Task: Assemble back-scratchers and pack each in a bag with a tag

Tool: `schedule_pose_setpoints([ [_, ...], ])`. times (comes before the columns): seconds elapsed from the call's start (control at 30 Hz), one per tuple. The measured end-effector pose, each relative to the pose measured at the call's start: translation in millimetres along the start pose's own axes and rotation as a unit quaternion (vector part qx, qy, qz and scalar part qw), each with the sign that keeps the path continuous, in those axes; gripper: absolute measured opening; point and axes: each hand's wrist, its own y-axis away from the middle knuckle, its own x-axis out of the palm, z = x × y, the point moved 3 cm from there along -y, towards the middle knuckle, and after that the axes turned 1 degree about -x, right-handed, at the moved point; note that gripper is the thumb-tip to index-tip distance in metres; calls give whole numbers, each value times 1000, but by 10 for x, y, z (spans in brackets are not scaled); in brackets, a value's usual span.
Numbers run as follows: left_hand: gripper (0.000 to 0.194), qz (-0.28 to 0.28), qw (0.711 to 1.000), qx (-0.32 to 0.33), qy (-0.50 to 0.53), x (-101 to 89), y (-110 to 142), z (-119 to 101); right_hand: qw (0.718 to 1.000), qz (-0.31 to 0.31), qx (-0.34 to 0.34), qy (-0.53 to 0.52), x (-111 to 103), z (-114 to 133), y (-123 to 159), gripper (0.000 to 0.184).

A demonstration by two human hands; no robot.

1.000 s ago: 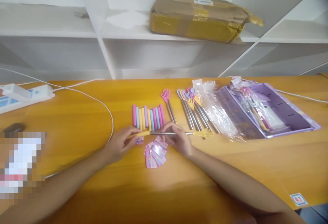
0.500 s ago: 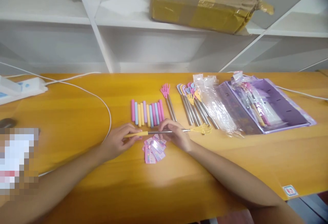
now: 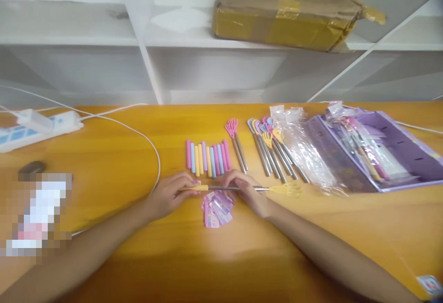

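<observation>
Shifted rightward in frame: orange wooden bench (image 3: 214,266). Steel rod with yellow claw head (image 3: 215,188), frame centre: gripped by right hand (image 3: 249,194); yellow tubular handle (image 3: 202,188) pinched by left hand (image 3: 171,196). Handle-fitting seemingly under way; steady alignment called for next.

Single cam, worn on the head, looking forward and down across the table (image 3: 214,270). Near enough that left grip (image 3: 169,195) and right grip (image 3: 252,198) sit mid-frame, forearms (image 3: 97,245) running in from below; white shelf (image 3: 180,39) fills the top.
</observation>
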Motion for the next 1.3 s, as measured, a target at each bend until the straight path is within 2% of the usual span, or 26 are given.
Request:
schedule_pose_setpoints([
  [0.2, 18, 23, 999, 30, 40, 11, 35, -5, 1000, 15, -18, -18, 100, 39, 57, 42],
  [0.3, 13, 18, 998, 34, 45, 0, 36, -6, 999, 1, -24, -26, 152, 42, 58, 39],
  [0.47, 12, -18, 997, -49, 58, -32, -25, 15, 998, -26, 14, -51, 146, -58, -17, 36],
  [0.57, 23, -65, 984, -133, 98, -67, -37, 81, 993, -74, -19, -85, 31, -56, -82, 36],
  [0.67, 34, -99, 961, -217, 141, -155, -27, 186, 974, -182, -98, -88, -190, 68, -115, 48],
  [0.77, 39, -96, 954, -244, 146, -319, -50, 256, 953, -265, -129, -66, -448, 234, -141, 47],
  [0.83, 38, -85, 956, -250, 130, -443, -82, 277, 947, -289, -130, -46, -604, 316, -168, 44],
  [0.93, 35, -82, 949, -282, 116, -581, -118, 292, 955, -273, -120, -2, -744, 335, -209, 40],
  [1.03, 34, -88, 944, -300, 107, -642, -137, 301, 960, -252, -110, 47, -781, 263, -210, 39],
  [1.1, 35, -97, 941, -302, 121, -656, -132, 329, 961, -251, -99, 66, -786, 214, -190, 30],
  [1.2, 38, -120, 923, -304, 205, -658, -99, 415, 962, -251, -86, 63, -804, 177, -154, 19],
  [1.3, 37, -164, 893, -290, 301, -651, -79, 509, 964, -248, -79, 54, -834, 157, -138, 21],
])
